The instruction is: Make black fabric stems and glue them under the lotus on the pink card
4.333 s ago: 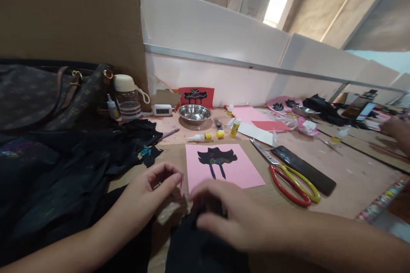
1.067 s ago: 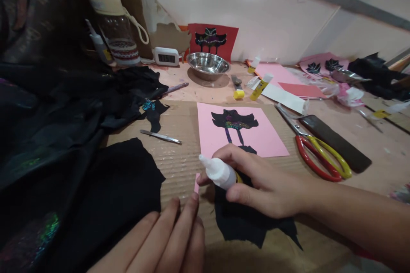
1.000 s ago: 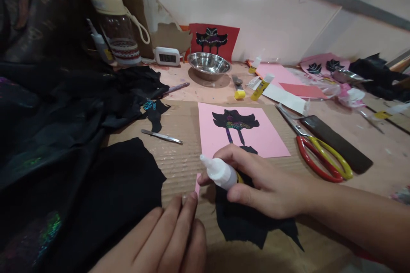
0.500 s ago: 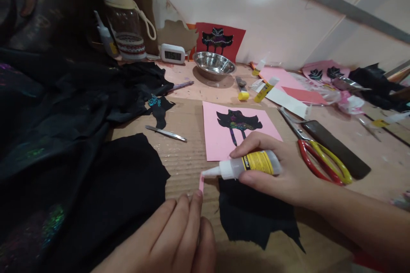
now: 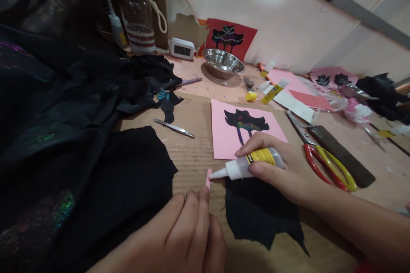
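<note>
My right hand (image 5: 272,166) grips a clear glue bottle (image 5: 261,158) with a yellow label and a white nozzle. The nozzle tip touches a narrow pink paper strip (image 5: 208,178) near its far end. The strip's near end is pinched in my left hand (image 5: 188,226), whose fingers are pressed together; the thumb is partly hidden. Just beyond the bottle lies a pink card (image 5: 221,140) bearing a black pavilion-shaped cutout (image 5: 245,123). A ragged black fabric piece (image 5: 256,217) lies under and nearer than the bottle.
Cardboard (image 5: 192,153) covers the work area. Tweezers (image 5: 174,128) and black cloth (image 5: 134,179) lie to the left. Scissors (image 5: 320,158) with red and yellow handles are at the right. Behind stand a metal bowl (image 5: 222,62), a digital clock (image 5: 182,48) and a bottle (image 5: 137,17).
The nozzle tip has moved slightly nearer along the strip, away from its far end. Both hands keep their holds. The whole view has shifted, so everything appears farther right.
</note>
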`<action>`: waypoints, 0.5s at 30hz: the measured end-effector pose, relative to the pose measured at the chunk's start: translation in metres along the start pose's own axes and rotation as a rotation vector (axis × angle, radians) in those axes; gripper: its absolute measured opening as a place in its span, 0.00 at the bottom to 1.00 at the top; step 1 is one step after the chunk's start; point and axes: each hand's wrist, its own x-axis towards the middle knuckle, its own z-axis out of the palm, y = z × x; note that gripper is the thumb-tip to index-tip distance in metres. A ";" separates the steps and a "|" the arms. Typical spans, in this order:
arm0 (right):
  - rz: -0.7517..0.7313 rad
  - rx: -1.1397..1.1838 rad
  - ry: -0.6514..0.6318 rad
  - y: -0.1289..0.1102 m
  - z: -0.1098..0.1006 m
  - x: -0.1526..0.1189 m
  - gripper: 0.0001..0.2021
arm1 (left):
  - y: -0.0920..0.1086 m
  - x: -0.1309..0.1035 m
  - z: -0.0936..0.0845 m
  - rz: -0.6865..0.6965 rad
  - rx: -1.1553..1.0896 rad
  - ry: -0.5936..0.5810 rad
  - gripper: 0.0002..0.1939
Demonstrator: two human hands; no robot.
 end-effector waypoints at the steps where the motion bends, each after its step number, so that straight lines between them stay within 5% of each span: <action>1: -0.001 0.000 0.001 0.000 0.001 0.000 0.08 | 0.000 -0.001 0.000 0.003 -0.029 -0.023 0.12; 8: 0.006 0.060 -0.032 0.004 0.003 -0.001 0.14 | -0.004 0.000 -0.002 0.013 -0.168 -0.155 0.18; 15: -0.089 0.127 0.073 -0.004 0.000 -0.002 0.14 | -0.008 0.000 0.004 0.064 -0.072 -0.073 0.11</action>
